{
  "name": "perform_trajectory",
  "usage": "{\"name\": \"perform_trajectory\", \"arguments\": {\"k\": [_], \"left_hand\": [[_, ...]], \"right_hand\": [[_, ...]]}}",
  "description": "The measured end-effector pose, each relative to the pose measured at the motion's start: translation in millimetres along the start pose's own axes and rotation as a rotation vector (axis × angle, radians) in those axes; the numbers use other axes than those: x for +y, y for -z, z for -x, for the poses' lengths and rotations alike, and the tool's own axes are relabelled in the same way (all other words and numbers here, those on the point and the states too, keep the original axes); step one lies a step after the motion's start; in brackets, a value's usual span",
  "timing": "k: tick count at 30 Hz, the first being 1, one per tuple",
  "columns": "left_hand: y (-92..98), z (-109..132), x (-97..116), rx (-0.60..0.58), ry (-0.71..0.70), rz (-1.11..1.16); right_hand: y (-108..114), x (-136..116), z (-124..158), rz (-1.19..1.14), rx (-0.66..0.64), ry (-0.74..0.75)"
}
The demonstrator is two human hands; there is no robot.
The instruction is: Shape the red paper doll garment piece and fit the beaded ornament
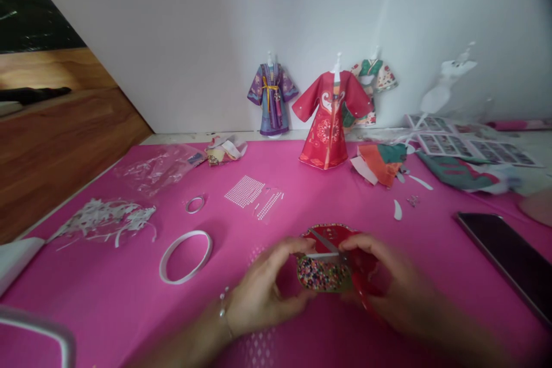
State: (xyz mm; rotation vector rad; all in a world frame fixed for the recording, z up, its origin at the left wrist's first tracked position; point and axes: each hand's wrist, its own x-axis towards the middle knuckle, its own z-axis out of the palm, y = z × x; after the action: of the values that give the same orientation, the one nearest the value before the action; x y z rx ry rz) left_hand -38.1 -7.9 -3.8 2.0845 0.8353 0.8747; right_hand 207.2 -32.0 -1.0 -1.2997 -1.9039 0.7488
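Near the front middle, a rounded patterned piece (pixel 323 273), dark with many small coloured spots, has a red part (pixel 334 234) behind it. My left hand (pixel 271 282) pinches its left side between thumb and fingers, a bracelet on the wrist. In my right hand (pixel 383 276) is a pair of red-handled scissors (pixel 360 287), whose metal blades point up and left across the red part. The right fingertips also meet the piece's right side. A pale strip lies along the top of the spotted area. The lower right fingers are blurred.
Dressed doll forms stand behind: purple (pixel 272 100), red (pixel 330 121) and floral (pixel 373 75). A phone (pixel 509 259) lies at right. White tape ring (pixel 186 257), small ring (pixel 195 204), bead sheets (pixel 245 191) and paper scraps (pixel 107 218) lie on the pink mat (pixel 129 299).
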Motion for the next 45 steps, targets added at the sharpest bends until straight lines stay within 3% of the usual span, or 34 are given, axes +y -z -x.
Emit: {"name": "perform_trajectory", "arguments": {"k": [7,11,15,28,45], "left_hand": [[6.0,0.0,0.5,0.039,0.004,-0.048],[8.5,-3.9,-0.5,0.197,0.163,-0.09],[7.8,-7.0,-5.4,0.274,0.255,-0.088],[4.2,-6.6,-4.3,0.159,0.095,-0.096],[5.3,-7.1,-7.9,0.182,0.088,-0.166]], "right_hand": [[3.2,5.8,-3.7,-0.002,0.044,-0.125],[11.4,15.8,-5.7,0.057,0.22,-0.131],[11.6,15.7,-6.6,0.098,0.221,-0.103],[5.7,10.0,-6.7,0.203,0.13,0.051],[5.9,18.2,-11.4,0.226,0.133,-0.013]]}}
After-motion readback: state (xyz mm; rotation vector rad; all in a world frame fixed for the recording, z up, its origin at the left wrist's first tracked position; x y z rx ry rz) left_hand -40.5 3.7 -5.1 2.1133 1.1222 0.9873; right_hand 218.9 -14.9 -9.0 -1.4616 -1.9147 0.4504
